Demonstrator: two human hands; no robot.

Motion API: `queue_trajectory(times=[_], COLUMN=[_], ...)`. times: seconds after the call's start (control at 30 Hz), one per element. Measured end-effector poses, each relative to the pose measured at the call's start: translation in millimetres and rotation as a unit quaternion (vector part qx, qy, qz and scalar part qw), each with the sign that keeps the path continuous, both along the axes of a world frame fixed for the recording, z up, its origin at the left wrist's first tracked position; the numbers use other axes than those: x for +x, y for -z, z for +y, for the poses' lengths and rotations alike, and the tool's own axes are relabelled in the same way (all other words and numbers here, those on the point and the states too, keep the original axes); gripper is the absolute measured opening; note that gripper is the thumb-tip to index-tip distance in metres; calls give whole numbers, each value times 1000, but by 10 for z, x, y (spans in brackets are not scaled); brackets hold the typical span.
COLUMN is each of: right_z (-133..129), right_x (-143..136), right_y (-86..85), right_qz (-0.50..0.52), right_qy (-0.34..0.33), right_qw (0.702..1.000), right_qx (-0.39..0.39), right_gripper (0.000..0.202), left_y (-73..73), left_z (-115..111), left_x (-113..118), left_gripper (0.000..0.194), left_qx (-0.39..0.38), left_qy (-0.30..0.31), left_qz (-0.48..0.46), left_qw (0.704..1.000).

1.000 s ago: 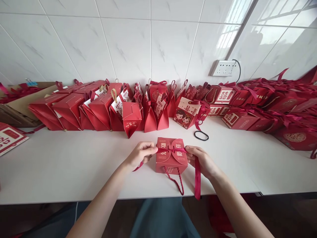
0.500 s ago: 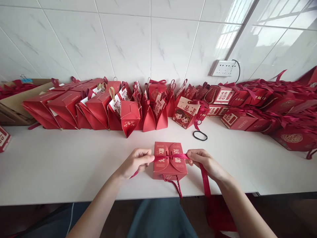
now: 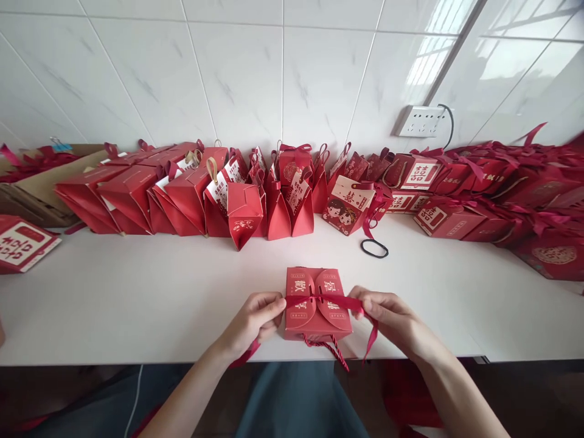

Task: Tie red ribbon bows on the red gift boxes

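Observation:
A red gift box (image 3: 318, 328) with gold characters lies near the table's front edge, its curved top flaps closed. Across its top runs a dark red ribbon (image 3: 335, 299), crossed at the middle by the flap slots. My left hand (image 3: 260, 319) pinches one side of the ribbon at the box's left edge, a tail hanging below. On the right, my right hand (image 3: 381, 310) pinches the other side just off the box, its loose end dangling. A twisted red cord handle (image 3: 335, 350) hangs from the box's front side.
Red boxes (image 3: 182, 194) stand in a row along the tiled wall, with more piled at the right (image 3: 511, 194). A black elastic loop (image 3: 374, 248) lies behind the box. At the left are a cardboard carton (image 3: 41, 198) and another red box (image 3: 25, 244).
The view has shifted slightly left. My right hand has moved a little outward along with the ribbon, whose right tail now hangs shorter. The box sits slightly nearer the front edge.

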State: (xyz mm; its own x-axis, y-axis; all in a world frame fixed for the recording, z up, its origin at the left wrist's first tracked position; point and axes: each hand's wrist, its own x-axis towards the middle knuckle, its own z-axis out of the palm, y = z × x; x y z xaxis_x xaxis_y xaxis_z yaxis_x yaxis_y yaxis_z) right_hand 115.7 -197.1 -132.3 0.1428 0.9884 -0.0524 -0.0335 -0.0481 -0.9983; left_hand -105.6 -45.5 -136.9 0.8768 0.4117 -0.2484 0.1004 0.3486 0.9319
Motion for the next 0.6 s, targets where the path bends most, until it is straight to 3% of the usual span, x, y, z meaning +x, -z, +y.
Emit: queue_trajectory(times=[0.13,0.27,0.47,0.6], right_z=[13,186,413,461], right_x=[-87,-237,-461,-521], right_y=[-273,-474,-450,-360], right_qz=[-22,-38,-151,-176], right_qy=[2,-6,91,129], right_qw=[997,996,979,969], right_qx=[75,81,102,118], right_gripper=[28,26,30,27], left_y=[-49,-116,-262,-464], left_z=[-31,9,74,128], left_x=[0,-17,-67,-138], left_gripper=[47,45,29,15], left_qx=[19,45,178,249], left_qy=[-21,-21,-10,9], left_qz=[13,35,82,99], left_qw=[1000,998,981,963])
